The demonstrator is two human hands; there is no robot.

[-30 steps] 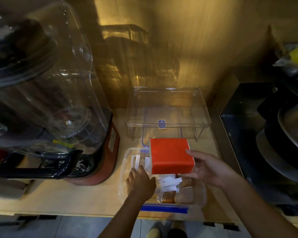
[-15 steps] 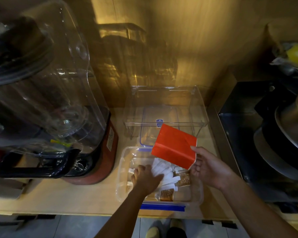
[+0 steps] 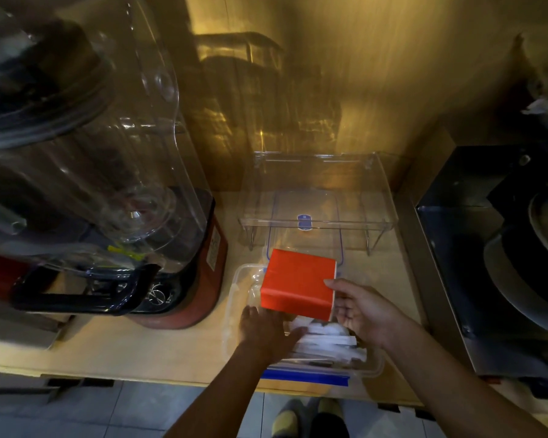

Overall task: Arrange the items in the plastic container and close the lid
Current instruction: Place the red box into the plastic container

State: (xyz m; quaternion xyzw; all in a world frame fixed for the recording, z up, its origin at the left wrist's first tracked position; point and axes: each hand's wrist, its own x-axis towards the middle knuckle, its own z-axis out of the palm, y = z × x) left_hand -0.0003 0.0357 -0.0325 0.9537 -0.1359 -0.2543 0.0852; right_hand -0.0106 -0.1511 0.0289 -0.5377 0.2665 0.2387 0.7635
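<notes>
A clear plastic container with a blue front clip sits at the counter's front edge. White sachets and small packets lie inside it. My right hand holds a red box by its right side, low over the container's back half. My left hand is inside the container, fingers pressed on the sachets beneath the box. The clear lid with a blue rim lies flat behind the container, under a clear stand.
A large blender with a red base and black handle stands to the left. A clear acrylic stand sits behind the container. A dark appliance is on the right. The wall is close behind.
The red box was tilted up half a second ago and now lies flatter and lower over the container. My left hand has shifted forward onto the sachets.
</notes>
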